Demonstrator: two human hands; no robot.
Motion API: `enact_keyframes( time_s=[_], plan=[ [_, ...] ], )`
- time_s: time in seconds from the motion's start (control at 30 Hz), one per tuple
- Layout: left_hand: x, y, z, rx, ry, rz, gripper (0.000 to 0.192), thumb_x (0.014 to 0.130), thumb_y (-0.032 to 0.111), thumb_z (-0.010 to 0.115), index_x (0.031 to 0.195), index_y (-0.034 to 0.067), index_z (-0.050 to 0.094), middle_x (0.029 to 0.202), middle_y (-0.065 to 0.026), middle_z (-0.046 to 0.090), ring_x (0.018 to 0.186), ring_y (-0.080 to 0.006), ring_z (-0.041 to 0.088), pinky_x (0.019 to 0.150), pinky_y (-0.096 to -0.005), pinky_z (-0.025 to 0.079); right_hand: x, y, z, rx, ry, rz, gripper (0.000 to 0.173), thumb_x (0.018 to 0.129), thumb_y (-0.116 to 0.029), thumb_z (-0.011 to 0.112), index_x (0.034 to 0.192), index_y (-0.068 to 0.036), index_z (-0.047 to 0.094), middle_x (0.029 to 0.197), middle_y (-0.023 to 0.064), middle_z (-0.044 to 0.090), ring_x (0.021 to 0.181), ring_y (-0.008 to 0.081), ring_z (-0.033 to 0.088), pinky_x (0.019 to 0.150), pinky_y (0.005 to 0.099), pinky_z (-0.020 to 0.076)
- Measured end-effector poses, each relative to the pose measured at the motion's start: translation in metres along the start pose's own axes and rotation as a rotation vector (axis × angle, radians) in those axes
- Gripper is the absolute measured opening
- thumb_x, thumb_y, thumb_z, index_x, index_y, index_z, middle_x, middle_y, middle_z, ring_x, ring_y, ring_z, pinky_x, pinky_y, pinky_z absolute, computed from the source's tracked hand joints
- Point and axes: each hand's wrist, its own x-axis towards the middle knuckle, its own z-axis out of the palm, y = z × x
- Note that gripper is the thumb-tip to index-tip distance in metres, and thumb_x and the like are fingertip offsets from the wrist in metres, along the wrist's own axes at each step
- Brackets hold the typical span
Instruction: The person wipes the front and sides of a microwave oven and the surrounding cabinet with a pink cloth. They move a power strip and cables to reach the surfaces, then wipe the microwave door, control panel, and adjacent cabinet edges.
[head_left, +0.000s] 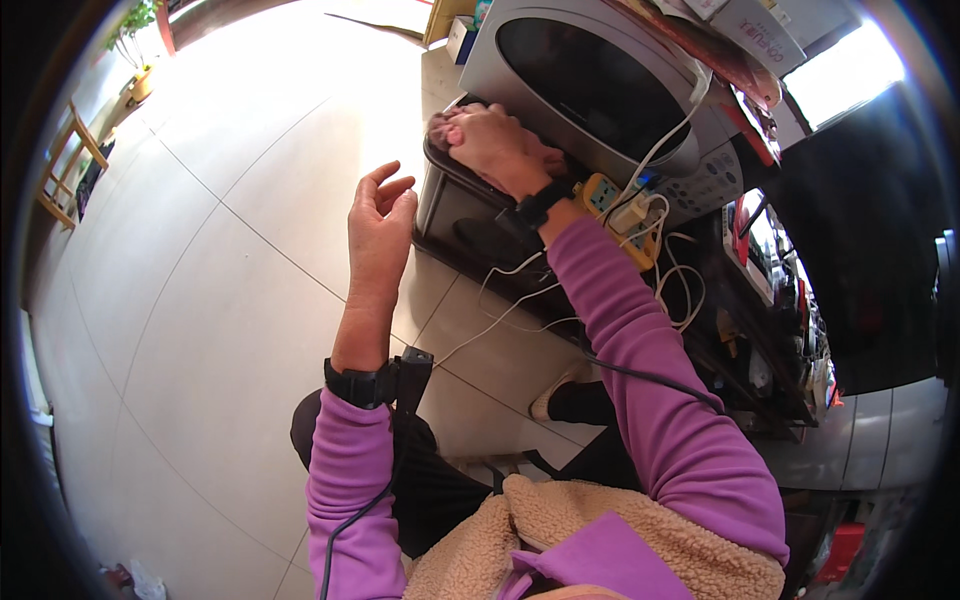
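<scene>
My right hand (499, 146) presses a crumpled pinkish-brown cloth (442, 129) onto the top of a dark wooden cabinet (469, 217). Most of the cloth is hidden beneath the palm and fingers. Right behind it stands a silver microwave oven (480, 64) with a dark oval door. My left hand (382, 202) hangs over the tiled floor to the left of the cabinet, holding nothing, its fingers slightly bent and apart. Black straps with small devices circle both wrists.
A yellow power strip (641, 244) with plugs lies by my right wrist. White cables (517, 304) dangle down the cabinet front. Boxes (757, 37) sit on the microwave. A dark television-like screen (862, 247) stands at right; a wooden chair (64, 176) is far left.
</scene>
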Motion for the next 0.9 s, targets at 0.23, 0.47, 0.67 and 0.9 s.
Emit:
enact_keyframes(
  time_s=[0.23,0.47,0.67,0.9],
  plan=[
    [0.006,0.002,-0.005,-0.002,0.032,-0.012,0.04,0.096,0.009,0.058,0.135,0.003,0.055,0.122,-0.0128,0.068,0.111,-0.0175,0.063,0.096,-0.032,0.05,-0.018,0.028,0.0,0.313,0.029,-0.335,0.04,0.077,-0.021,0.068,0.117,-0.016,0.073,0.13,0.0092,0.065,0.121,0.035,0.058,0.101,0.0416,0.0503],
    [0.001,0.008,-0.017,0.019,0.084,0.001,0.04,0.098,0.01,0.052,0.138,0.003,0.053,0.126,-0.0124,0.067,0.118,-0.0193,0.062,0.101,-0.033,0.048,-0.069,0.039,0.003,-0.006,0.113,0.163,0.041,0.081,-0.031,0.068,0.119,-0.018,0.07,0.125,0.0075,0.063,0.117,0.0331,0.058,0.096,0.0495,0.0503],
    [0.001,0.007,-0.018,-0.02,0.077,0.012,0.041,0.097,0.011,0.054,0.138,0.003,0.054,0.124,-0.012,0.067,0.117,-0.0188,0.062,0.101,-0.0339,0.048,-0.035,0.026,0.025,-0.044,0.155,0.128,0.041,0.08,-0.034,0.07,0.118,-0.019,0.071,0.12,0.0087,0.066,0.111,0.0329,0.061,0.092,0.0499,0.0517],
    [0.003,0.006,-0.021,-0.021,0.072,-0.009,0.041,0.096,0.01,0.055,0.137,0.003,0.055,0.123,-0.0113,0.068,0.116,-0.0177,0.062,0.1,-0.0333,0.047,-0.014,0.035,0.033,0.011,0.208,0.087,0.038,0.082,-0.034,0.068,0.116,-0.017,0.074,0.112,0.0103,0.07,0.107,0.0335,0.065,0.092,0.0487,0.0529]
  ],
)
